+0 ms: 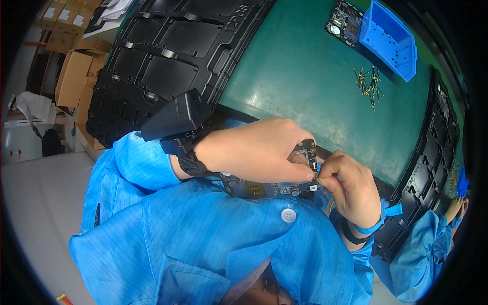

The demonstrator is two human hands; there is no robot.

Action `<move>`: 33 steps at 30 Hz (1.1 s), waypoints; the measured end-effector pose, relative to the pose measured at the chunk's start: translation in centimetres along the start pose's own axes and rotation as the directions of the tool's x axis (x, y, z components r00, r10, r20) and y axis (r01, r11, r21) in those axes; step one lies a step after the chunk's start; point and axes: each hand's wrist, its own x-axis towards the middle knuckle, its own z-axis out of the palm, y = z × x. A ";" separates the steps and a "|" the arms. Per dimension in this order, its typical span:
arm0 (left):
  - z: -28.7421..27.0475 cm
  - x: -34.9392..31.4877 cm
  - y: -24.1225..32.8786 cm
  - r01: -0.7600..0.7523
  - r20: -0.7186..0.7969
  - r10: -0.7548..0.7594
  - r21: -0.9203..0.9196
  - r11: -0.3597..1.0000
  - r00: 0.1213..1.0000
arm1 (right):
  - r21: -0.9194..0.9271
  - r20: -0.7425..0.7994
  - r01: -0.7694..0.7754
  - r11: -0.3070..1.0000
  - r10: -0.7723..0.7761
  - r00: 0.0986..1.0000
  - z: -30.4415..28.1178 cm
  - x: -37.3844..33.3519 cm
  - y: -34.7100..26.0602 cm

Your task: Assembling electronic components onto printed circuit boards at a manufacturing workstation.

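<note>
My left hand [269,148] is closed around a dark circuit board [269,190], held close against my chest. The board carries small metal parts and a gold patch; the palm and thumb cover much of it. At the board's right end, my right hand [349,185] pinches with thumb and forefinger. Whatever sits between those fingertips is too small to make out. Beyond the hands, a loose pile of thin short cables [368,87] with gold-coloured ends lies on the green mat [290,76].
At the far right stands a blue plastic bin [389,43], with another circuit board [343,24] beside it. A large black moulded tray [173,56] fills the left side; another black tray [424,152] lies right. Past it show a co-worker's hands [455,207] and blue sleeve.
</note>
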 end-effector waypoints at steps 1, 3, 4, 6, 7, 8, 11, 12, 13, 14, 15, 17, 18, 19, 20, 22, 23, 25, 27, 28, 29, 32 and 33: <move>0.0 0.0 -0.1 -0.002 -0.003 0.002 -0.021 1.000 1.000 | 0.001 0.002 0.005 1.000 -0.005 1.000 0.0 0.0 0.0; -0.1 0.0 0.3 0.011 0.007 -0.011 -0.007 1.000 1.000 | 0.006 0.002 0.005 1.000 -0.005 1.000 0.0 0.0 0.0; -0.2 -0.1 0.5 0.024 0.016 -0.024 0.006 1.000 1.000 | 0.010 0.001 0.004 1.000 -0.004 1.000 0.0 0.0 0.0; -0.2 0.0 0.4 0.012 0.012 -0.012 0.012 1.000 1.000 | 0.028 0.001 -0.016 0.999 0.016 1.000 0.0 -0.1 0.0; -0.2 0.0 0.4 -0.001 0.008 0.001 0.018 1.000 1.000 | 0.046 0.001 -0.034 0.998 0.034 0.999 0.0 -0.1 0.0; -0.2 -0.1 0.5 -0.001 0.009 0.001 0.018 1.000 1.000 | 0.046 0.000 -0.035 0.998 0.035 0.999 0.1 -0.2 0.0; -0.2 -0.3 0.6 0.032 0.010 -0.032 -0.015 0.999 0.999 | 0.130 -0.034 -0.088 0.988 0.093 0.995 0.5 -0.5 0.1; -0.3 -0.3 0.7 0.032 0.004 -0.032 -0.015 0.999 0.999 | 0.130 -0.060 -0.111 0.985 0.120 0.991 0.7 -0.7 0.0; -0.3 -0.3 0.7 0.033 -0.002 -0.033 -0.015 0.999 0.999 | 0.130 -0.087 -0.134 0.982 0.146 0.985 0.8 -0.8 0.0; -0.3 -0.3 0.7 0.033 -0.001 -0.033 -0.014 0.999 0.999 | 0.130 -0.088 -0.135 0.982 0.147 0.985 0.8 -0.8 -0.1; -0.2 -0.3 0.7 0.027 -0.008 -0.027 -0.006 1.000 1.000 | 0.146 -0.083 -0.159 0.976 0.172 0.982 0.9 -0.9 -0.2; -0.2 -0.4 0.7 0.022 -0.015 -0.022 0.003 1.000 1.000 | 0.162 -0.078 -0.182 0.970 0.196 0.977 0.9 -1.0 -0.3; -0.2 -0.3 0.7 0.019 -0.018 -0.018 0.021 1.000 1.000 | 0.172 -0.079 -0.179 0.969 0.195 0.978 1.0 -1.0 -0.3; -0.3 -0.3 0.7 0.015 -0.021 -0.014 0.039 0.999 1.000 | 0.183 -0.080 -0.177 0.967 0.194 0.978 1.0 -1.0 -0.3; -0.3 -0.3 0.7 0.015 -0.019 -0.014 0.039 0.999 1.000 | 0.183 -0.081 -0.178 0.967 0.195 0.977 1.0 -1.0 -0.3; -0.3 -0.3 0.7 0.032 -0.014 -0.031 0.017 0.999 0.999 | 0.152 -0.066 -0.189 0.970 0.201 0.977 0.8 -0.9 -0.5; -0.3 -0.3 0.7 0.032 -0.015 -0.032 0.017 0.999 0.999 | 0.153 -0.065 -0.189 0.970 0.200 0.978 0.9 -0.9 -0.6; -0.3 -0.2 0.5 0.033 -0.019 -0.033 0.033 0.999 0.999 | 0.170 -0.101 -0.199 0.965 0.218 0.971 1.0 -0.9 -0.6; -0.3 -0.2 0.6 0.042 -0.010 -0.042 0.024 0.999 0.999 | 0.146 -0.093 -0.174 0.974 0.188 0.978 1.0 -0.9 -0.4; -0.3 -0.2 0.7 0.051 0.000 -0.051 0.014 0.999 0.999 | 0.122 -0.084 -0.148 0.981 0.159 0.984 1.0 -1.0 -0.3; -0.2 -0.2 0.7 0.051 0.000 -0.051 0.014 0.999 0.999 | 0.122 -0.084 -0.149 0.981 0.159 0.984 0.9 -0.9 -0.1; -0.2 -0.1 0.6 0.028 0.005 -0.028 -0.012 1.000 1.000 | 0.145 -0.036 -0.025 0.989 0.031 0.999 0.6 -0.6 0.8; -0.2 -0.1 0.5 0.041 0.016 -0.040 -0.040 0.998 0.999 | 0.147 -0.018 0.023 0.989 -0.020 1.000 0.5 -0.5 1.0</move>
